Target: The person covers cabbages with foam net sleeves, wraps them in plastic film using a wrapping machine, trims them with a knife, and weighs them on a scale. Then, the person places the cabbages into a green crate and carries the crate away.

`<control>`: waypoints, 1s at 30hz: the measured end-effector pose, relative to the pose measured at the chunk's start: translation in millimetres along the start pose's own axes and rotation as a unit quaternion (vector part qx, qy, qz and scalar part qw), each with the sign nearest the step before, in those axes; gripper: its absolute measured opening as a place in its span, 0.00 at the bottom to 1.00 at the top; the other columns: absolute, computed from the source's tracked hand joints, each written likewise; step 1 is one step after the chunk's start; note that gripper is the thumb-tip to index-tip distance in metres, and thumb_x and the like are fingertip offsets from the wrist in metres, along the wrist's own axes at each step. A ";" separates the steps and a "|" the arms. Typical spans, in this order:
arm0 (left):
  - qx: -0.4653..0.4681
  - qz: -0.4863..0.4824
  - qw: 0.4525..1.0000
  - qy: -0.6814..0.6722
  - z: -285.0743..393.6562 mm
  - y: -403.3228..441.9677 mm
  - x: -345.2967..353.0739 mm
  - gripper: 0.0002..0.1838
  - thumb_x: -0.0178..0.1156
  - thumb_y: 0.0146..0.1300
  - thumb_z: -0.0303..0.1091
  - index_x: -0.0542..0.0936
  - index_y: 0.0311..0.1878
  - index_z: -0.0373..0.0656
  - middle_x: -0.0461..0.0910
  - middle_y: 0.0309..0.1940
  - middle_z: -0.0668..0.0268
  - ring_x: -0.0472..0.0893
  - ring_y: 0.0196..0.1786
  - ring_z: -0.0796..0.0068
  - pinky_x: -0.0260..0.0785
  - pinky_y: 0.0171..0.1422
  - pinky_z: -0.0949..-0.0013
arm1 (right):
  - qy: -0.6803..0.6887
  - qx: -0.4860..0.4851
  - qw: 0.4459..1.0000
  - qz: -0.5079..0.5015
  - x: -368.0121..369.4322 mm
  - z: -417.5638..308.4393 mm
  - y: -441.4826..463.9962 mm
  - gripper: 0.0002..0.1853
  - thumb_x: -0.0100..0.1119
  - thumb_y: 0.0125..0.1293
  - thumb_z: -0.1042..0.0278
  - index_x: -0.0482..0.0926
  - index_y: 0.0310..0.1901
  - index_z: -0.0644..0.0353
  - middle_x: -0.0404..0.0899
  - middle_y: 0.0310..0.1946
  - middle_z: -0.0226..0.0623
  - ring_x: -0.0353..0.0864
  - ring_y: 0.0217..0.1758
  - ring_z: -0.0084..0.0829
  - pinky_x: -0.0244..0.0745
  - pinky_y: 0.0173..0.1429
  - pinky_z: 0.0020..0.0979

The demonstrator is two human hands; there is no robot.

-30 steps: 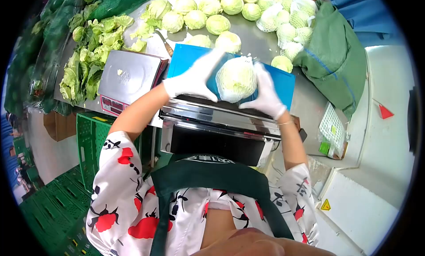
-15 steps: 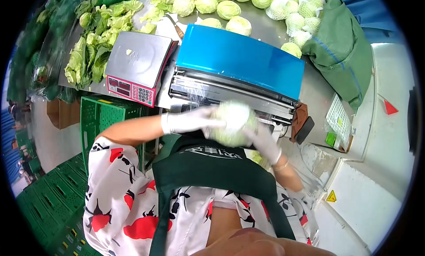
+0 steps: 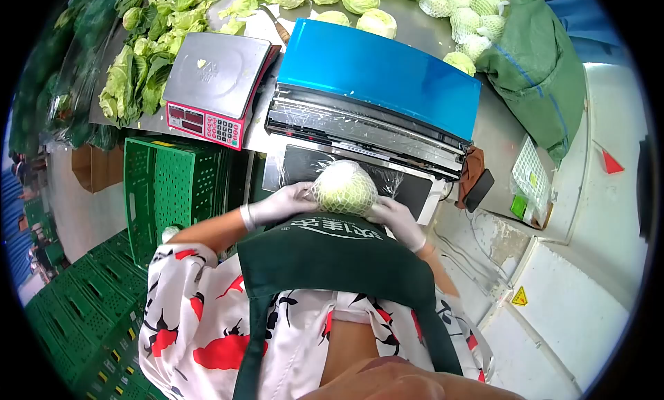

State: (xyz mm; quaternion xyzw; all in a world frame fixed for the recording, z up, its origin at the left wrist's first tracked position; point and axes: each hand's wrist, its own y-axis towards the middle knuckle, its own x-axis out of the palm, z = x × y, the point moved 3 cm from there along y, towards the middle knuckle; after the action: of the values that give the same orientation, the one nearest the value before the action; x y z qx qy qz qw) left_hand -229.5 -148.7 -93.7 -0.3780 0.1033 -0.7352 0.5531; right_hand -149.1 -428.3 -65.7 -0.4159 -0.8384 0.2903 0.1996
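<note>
A pale green cabbage in a white mesh net sits low in front of the apron, at the near side of a black plate on the wrapping machine. My gloved left hand presses its bent fingers to the left side of the cabbage. At the lower right side, my gloved right hand holds it with thumb and fingers, partly hidden behind the net. Shiny clear film shows on the plate to the right of the cabbage.
The machine's blue cover stands beyond the plate. To the left are a scale, loose leaves and a green crate. Bare cabbages, netted cabbages and a green sack lie behind.
The cabbage, blurred and turned in my hands before, has come down and toward me and is now steady. Both hands have moved lower with it, uncovering the black plate.
</note>
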 end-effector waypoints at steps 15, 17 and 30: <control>0.041 0.094 0.962 0.254 -114.3 16.3 -20.5 0.21 0.50 0.74 0.46 0.85 0.41 0.38 0.82 0.24 0.57 0.80 0.22 0.67 0.75 0.31 0.60 | -0.283 0.130 0.947 0.080 16.3 167.3 22.2 0.12 0.50 0.74 0.61 0.82 0.46 0.57 0.82 0.36 0.44 0.82 0.36 0.39 0.77 0.40 0.41; 0.054 0.036 0.918 0.392 -82.6 28.7 -0.7 0.16 0.55 0.68 0.42 0.85 0.41 0.39 0.83 0.27 0.51 0.84 0.27 0.54 0.77 0.36 0.53 | -0.100 0.060 0.991 -0.071 50.4 178.5 47.4 0.18 0.46 0.78 0.59 0.75 0.62 0.55 0.77 0.58 0.43 0.79 0.56 0.38 0.75 0.60 0.39; 0.342 0.080 0.924 0.148 128.6 23.8 34.2 0.24 0.56 0.71 0.30 0.71 0.69 0.42 0.78 0.45 0.70 0.74 0.48 0.83 0.67 0.55 0.74 | -0.046 -0.190 0.952 -0.236 98.1 -58.6 77.9 0.16 0.55 0.71 0.71 0.77 0.58 0.64 0.80 0.53 0.36 0.78 0.57 0.28 0.74 0.61 0.32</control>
State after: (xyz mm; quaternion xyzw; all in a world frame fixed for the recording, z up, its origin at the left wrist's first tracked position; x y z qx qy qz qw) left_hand -129.3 -153.7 -3.0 -0.0431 -0.0438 -0.7266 0.6843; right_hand -126.4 -291.8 -63.4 -0.2227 -0.9605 0.0892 0.1412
